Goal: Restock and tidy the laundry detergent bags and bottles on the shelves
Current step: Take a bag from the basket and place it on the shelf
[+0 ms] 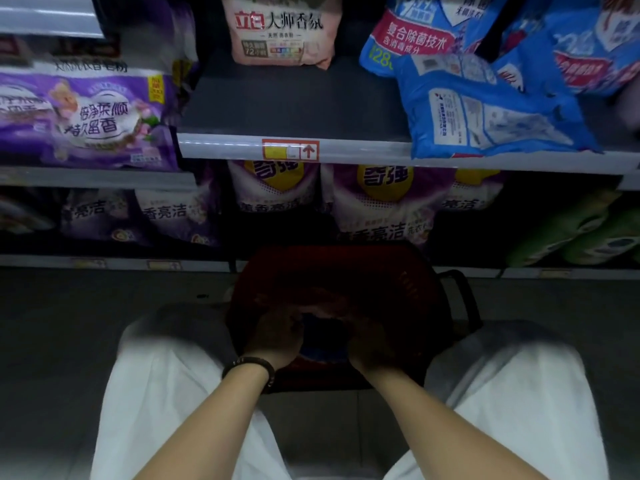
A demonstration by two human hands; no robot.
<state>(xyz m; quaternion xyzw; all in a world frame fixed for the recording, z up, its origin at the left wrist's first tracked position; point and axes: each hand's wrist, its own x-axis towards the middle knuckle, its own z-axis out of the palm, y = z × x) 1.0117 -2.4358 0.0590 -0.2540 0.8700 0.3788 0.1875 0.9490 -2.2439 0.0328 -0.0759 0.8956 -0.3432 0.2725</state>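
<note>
Reaching with both hands into a dark red basket (408, 292) on the floor below the detergent shelves.

Left hand (273, 341) and right hand (372, 351) are down among dim bags in the basket; too dark to tell whether either is closed on anything. Black bead bracelet (249, 367) on left wrist. On the grey shelf (294, 109) above: one pink bag (282, 32) at the back, a blue bag (485, 109) lying flat and overhanging the front edge. Purple bags (384, 202) stand on the lower shelf.
</note>
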